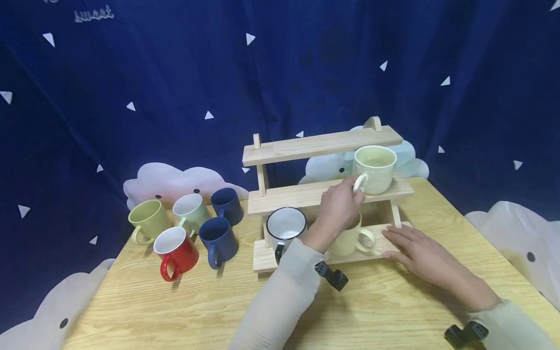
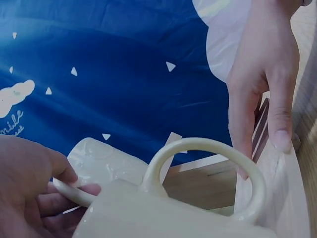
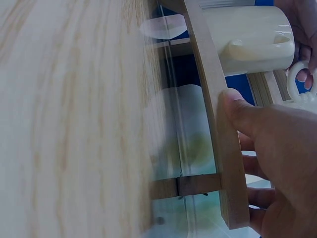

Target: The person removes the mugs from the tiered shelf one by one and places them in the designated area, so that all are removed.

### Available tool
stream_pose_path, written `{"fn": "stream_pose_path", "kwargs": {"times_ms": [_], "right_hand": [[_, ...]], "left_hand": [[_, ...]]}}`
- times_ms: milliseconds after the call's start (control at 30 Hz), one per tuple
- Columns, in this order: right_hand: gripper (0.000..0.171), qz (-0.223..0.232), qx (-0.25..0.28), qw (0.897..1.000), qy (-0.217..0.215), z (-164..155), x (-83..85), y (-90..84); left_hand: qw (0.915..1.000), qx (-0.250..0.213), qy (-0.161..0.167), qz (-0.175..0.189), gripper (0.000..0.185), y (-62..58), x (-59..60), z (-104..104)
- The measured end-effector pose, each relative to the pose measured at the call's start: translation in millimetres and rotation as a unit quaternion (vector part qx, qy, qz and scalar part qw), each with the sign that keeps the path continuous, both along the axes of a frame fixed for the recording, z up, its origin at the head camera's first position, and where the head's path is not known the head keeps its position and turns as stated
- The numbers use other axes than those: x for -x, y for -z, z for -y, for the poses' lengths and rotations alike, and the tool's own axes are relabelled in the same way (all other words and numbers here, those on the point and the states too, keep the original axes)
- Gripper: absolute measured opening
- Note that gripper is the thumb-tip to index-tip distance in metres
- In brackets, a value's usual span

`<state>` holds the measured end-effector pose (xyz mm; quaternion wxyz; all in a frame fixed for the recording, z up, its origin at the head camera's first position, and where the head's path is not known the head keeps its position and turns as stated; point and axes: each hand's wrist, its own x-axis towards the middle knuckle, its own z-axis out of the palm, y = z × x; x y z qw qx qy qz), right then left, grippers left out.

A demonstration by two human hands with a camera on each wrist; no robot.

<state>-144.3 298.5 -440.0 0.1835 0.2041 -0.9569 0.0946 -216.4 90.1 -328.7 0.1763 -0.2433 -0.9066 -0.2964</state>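
My left hand (image 1: 339, 206) pinches the handle of a pale cream mug (image 1: 379, 170), which stands upright at the right end of the middle shelf (image 1: 293, 197). My right hand (image 1: 422, 253) rests at the right end of the bottom shelf (image 1: 380, 238), fingers extended over the board and thumb against its front edge. Between the hands, a second pale cream mug (image 1: 347, 241) sits on that shelf, handle to the right, partly hidden by my left hand. Left of it is a white mug with a black rim (image 1: 286, 223), partly covered by my left sleeve.
The three-tier wooden rack has a bare top board (image 1: 323, 143). On the table's left stand a red mug (image 1: 179, 250), two dark blue mugs, the nearer one (image 1: 218, 240) in front, a ribbed pale green mug (image 1: 191, 211) and a yellow-green mug (image 1: 150, 218). A blue curtain (image 1: 183, 73) hangs behind.
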Motion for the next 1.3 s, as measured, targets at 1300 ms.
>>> {"fn": "stream_pose_path", "kwargs": {"times_ms": [1300], "right_hand": [[0.054,-0.012,0.005,1.0,0.003,0.4,-0.8,1.2]], "left_hand": [[0.989,-0.145,0.011,0.03,0.024,-10.2,-0.2,39.8]]}}
